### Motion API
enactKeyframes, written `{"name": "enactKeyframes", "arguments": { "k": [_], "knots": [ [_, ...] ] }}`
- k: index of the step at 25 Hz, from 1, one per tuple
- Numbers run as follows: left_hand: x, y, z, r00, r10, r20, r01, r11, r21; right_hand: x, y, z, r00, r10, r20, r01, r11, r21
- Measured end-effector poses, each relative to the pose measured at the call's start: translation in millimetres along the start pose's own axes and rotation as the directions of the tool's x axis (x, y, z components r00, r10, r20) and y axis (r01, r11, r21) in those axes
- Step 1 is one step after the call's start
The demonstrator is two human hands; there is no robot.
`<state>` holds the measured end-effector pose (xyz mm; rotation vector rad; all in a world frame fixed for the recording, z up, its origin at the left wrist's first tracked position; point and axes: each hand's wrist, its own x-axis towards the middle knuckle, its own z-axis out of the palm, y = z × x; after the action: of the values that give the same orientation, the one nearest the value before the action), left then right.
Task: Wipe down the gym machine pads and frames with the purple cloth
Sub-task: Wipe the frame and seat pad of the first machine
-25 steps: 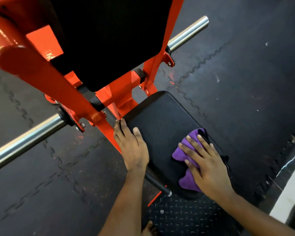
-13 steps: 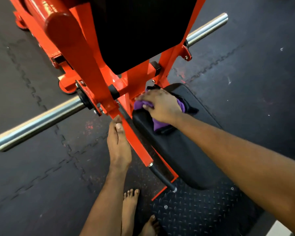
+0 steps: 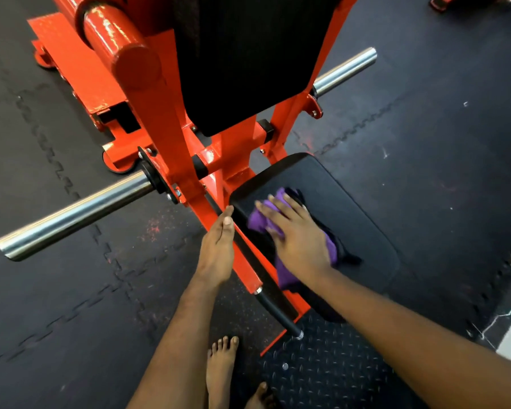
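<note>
The black seat pad [image 3: 351,208] of an orange gym machine lies low in the middle of the view. My right hand [image 3: 295,234] presses the purple cloth [image 3: 258,221] flat onto the pad's near left part, fingers spread and straight. Part of the cloth hangs over the pad's left edge. My left hand [image 3: 217,246] rests with straight fingers against the slanted orange frame bar [image 3: 245,270] beside the pad. A tall black back pad [image 3: 242,54] rises behind the seat.
Two chrome weight pegs stick out sideways, one at left [image 3: 71,216] and one at upper right [image 3: 345,72]. A black diamond-plate footplate [image 3: 322,370] lies below the seat, next to my bare feet [image 3: 222,367]. Black rubber tile flooring surrounds the machine.
My right hand has slid the cloth back from the far end of the seat pad toward its near left part. The left hand stays on the orange bar.
</note>
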<state>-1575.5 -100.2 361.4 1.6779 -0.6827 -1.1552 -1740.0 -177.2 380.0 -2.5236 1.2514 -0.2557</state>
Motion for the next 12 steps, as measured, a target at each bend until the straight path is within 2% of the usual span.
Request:
{"name": "enactKeyframes", "arguments": {
  "k": [2,5,8,10,12],
  "knots": [
    [-2.2,-0.7,6.1,0.999,0.020,-0.034,-0.018,0.998,0.059,28.2,-2.9,9.7,1.000,0.027,0.011,-0.027,1.000,-0.012],
    [-18.5,3.9,21.4,0.993,0.070,-0.090,-0.059,0.992,0.114,-2.3,28.0,-2.4,0.998,0.050,-0.036,-0.051,0.998,-0.029],
    [-30.8,8.5,33.5,0.979,0.152,-0.135,-0.125,0.974,0.191,-61.6,67.6,-28.8,0.971,0.203,-0.124,-0.208,0.978,-0.030],
    [-38.2,14.2,40.7,0.968,0.209,-0.139,-0.171,0.955,0.244,-99.5,75.7,-41.8,0.921,0.347,-0.177,-0.351,0.936,0.008],
    [-47.7,22.1,48.9,0.954,0.280,-0.108,-0.244,0.934,0.263,-130.8,65.8,-45.1,0.801,0.543,-0.253,-0.533,0.839,0.114]
  ]
}}
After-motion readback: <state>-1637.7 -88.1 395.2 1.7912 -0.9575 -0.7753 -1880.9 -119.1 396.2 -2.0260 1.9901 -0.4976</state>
